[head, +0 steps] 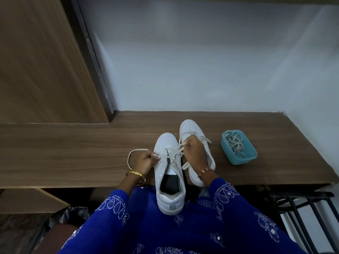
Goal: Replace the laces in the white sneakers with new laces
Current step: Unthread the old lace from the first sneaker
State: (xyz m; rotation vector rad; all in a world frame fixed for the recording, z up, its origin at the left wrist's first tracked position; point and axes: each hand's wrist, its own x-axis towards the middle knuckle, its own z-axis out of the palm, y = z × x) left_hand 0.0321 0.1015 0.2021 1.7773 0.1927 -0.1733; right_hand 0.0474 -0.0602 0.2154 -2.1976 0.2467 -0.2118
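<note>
Two white sneakers stand side by side on a wooden desk (73,143), toes pointing away from me. The left sneaker (169,175) overhangs the front edge, its heel above my lap. My left hand (145,160) pinches one end of its off-white lace (131,158), which loops out to the left. My right hand (194,153) pinches the other end of that lace above the eyelets. The right sneaker (190,129) lies partly hidden under my right hand, with its lace loose across the top.
A small teal tub (245,158) holding several coiled laces sits to the right of the sneakers. A wooden cabinet (36,61) rises at the left and a pale wall stands behind the desk. A black metal rack (302,208) is at lower right.
</note>
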